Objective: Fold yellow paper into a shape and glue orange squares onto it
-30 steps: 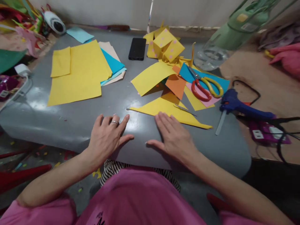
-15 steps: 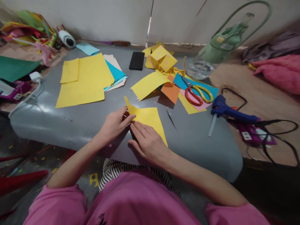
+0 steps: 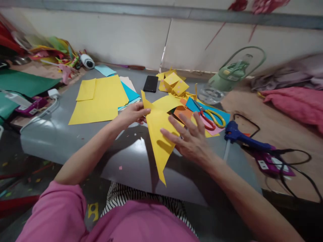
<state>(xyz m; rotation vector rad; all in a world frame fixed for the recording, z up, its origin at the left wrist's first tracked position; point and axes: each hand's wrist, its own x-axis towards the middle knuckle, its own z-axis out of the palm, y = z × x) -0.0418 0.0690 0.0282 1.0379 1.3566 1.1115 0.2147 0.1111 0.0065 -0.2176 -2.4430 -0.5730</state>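
My left hand (image 3: 135,114) pinches the left edge of a folded yellow sheet of paper (image 3: 160,134) between thumb and fingers. The paper is raised off the grey table and tilted, with one narrow corner pointing down towards me. My right hand (image 3: 189,136) is spread open over the paper's right side; whether its fingertips touch the paper I cannot tell. Just behind lies another yellow piece of paper (image 3: 168,102), partly covered by the raised sheet. Scissors (image 3: 209,116) with one red and one yellow handle rest on coloured paper to the right.
Larger yellow sheets (image 3: 101,104) lie at the left over blue paper. A black phone (image 3: 150,83) and yellow dotted paper pieces (image 3: 175,84) are at the back. On the right are a green-topped bottle (image 3: 227,77), a blue glue gun (image 3: 239,136) and a black cable.
The yellow sheet has been lifted from the table and turned, its corner now pointing down. My right hand has come off its fold and spread its fingers. The view has tipped upward.
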